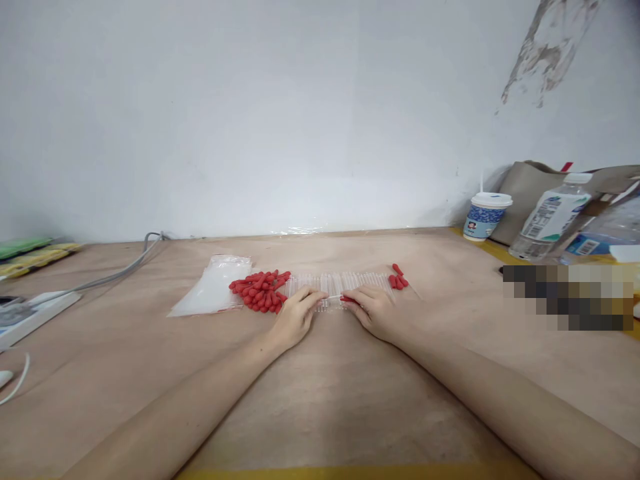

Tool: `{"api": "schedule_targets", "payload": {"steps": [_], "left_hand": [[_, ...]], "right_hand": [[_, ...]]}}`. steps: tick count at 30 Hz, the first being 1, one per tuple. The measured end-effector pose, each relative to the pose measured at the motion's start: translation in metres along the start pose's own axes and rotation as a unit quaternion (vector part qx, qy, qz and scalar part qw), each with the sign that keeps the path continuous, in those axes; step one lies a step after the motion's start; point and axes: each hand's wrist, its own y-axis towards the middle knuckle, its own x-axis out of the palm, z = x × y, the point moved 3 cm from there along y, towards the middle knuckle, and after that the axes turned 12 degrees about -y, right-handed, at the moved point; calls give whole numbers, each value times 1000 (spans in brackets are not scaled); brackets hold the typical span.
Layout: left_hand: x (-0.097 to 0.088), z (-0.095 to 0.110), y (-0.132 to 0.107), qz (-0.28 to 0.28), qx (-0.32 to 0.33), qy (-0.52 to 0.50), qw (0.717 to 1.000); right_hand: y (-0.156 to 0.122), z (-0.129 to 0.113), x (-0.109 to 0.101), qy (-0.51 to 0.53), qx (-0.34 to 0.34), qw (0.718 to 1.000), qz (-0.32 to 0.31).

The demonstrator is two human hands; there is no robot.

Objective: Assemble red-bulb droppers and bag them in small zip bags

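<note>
My left hand [299, 315] is closed in a pinch on a thin clear glass dropper tube [333, 297], held level above the table. In my right hand [374, 311], the fingertips grip a small red rubber bulb [349, 299], its end at the tube's right end. Whether the tube sits inside the bulb I cannot tell. Behind both hands lies a row of clear dropper tubes [345, 281], partly covered by my fingers. A heap of red rubber bulbs [257, 291] is left of my left hand. A few more red bulbs [399, 282] lie beyond my right hand.
A clear plastic bag [213, 288] lies left of the heap. At the right stand a blue paper cup [484, 219], a plastic bottle [553, 219] and a grey bag [523, 193]. A power strip [47, 313] with a grey cable [125, 269] is at the left.
</note>
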Motion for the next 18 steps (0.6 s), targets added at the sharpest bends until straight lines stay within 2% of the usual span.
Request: {"api": "schedule_targets", "payload": {"steps": [9,18], "left_hand": [[-1,2,0,15,-9,7,1000],[1,-1,-1,1,28,-3,1000]], "right_hand": [[0,2,3,62,49,997,-22],[2,-4,0,82,38,996,-1]]}}
